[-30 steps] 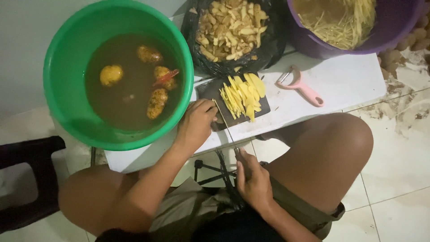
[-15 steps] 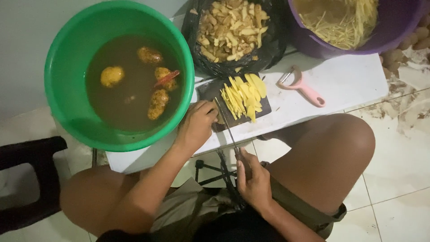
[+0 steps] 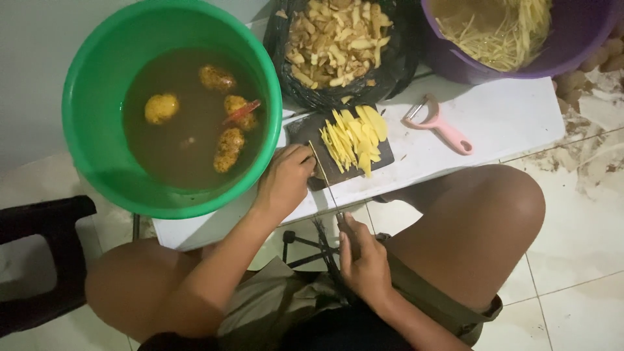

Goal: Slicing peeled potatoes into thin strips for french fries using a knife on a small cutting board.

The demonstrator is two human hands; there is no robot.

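Observation:
My right hand (image 3: 365,263) grips the handle of a long thin knife (image 3: 327,182), whose blade runs up across a small dark cutting board (image 3: 303,129). Yellow potato strips (image 3: 354,138) lie in a fanned pile on the board, just right of the blade. My left hand (image 3: 285,180) rests curled at the board's near left corner, fingertips beside the blade; whether it holds a piece is hidden. Both hands work over a low white table (image 3: 500,120).
A green basin (image 3: 91,117) of murky water with several potatoes stands at left. A black bag of peelings (image 3: 338,39) and a purple tub (image 3: 572,45) of cut strips stand behind. A pink peeler (image 3: 437,123) lies right of the board. My bare knees flank the table.
The knife and my right hand shifted slightly back toward the left; my left hand stays at the board's corner. Little else differs.

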